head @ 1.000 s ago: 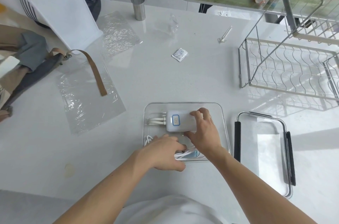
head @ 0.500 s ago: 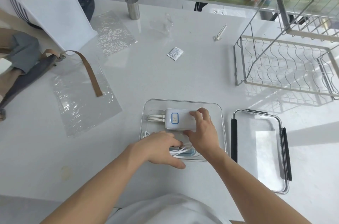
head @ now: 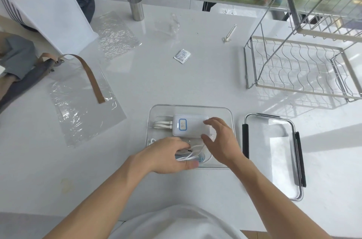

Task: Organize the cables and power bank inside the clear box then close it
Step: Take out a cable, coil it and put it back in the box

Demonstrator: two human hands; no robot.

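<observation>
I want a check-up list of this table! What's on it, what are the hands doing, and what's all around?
Surface: white table, glossy.
Job's things: power bank inside clear box; lid lies off, right of the box.
Clutter: plastic sheets, small sachet, metal cup, bag strap.
Hands: left hand presses on the cables; right hand open beside the power bank.
Cables: white cables bundled in the box's near half; short cable plugged into the power bank.
Surroundings: wire rack, a second table behind.
</observation>
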